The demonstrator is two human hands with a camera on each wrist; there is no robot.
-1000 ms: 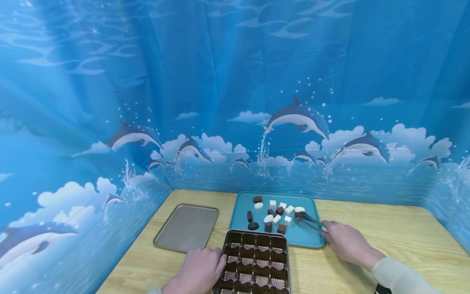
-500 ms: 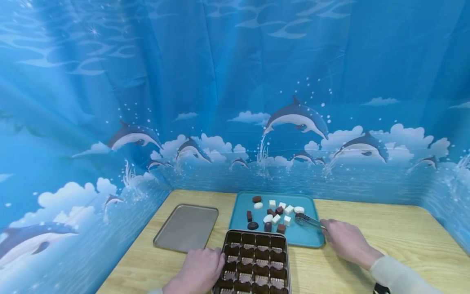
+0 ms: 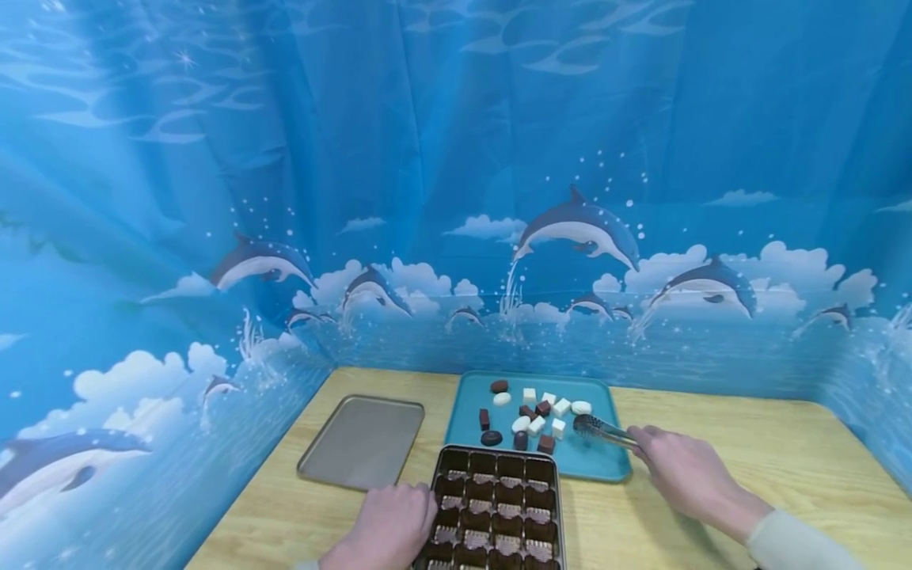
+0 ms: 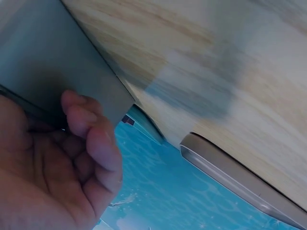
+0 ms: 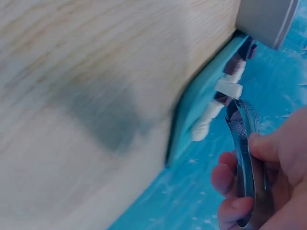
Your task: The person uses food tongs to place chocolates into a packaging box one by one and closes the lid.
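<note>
My left hand (image 3: 388, 522) grips the left side of a divided chocolate box (image 3: 481, 462), whose compartments look brown and ribbed; its fingers (image 4: 103, 143) curl by the box's outer wall in the left wrist view. My right hand (image 3: 680, 471) holds metal serving tongs (image 5: 245, 163) between thumb and fingers. The perforated tips of the tongs are pressed together low over the right part of a teal tray (image 3: 591, 467), around a dark chocolate that they mostly hide. White chocolates (image 3: 561, 406) and dark chocolates (image 3: 545, 444), some cubes, some ovals, lie spread over the tray.
A flat bronze-coloured lid or tray (image 3: 363, 443) lies on the wooden table (image 3: 748, 443) to the left. The box's far edge overlaps the teal tray's near edge in the head view. A blue dolphin curtain (image 3: 456, 198) stands behind and beside the table.
The tongs' arms, spread around a dark chocolate a second ago, have come together. My right hand has shifted slightly right and toward me. My left hand stays on the box.
</note>
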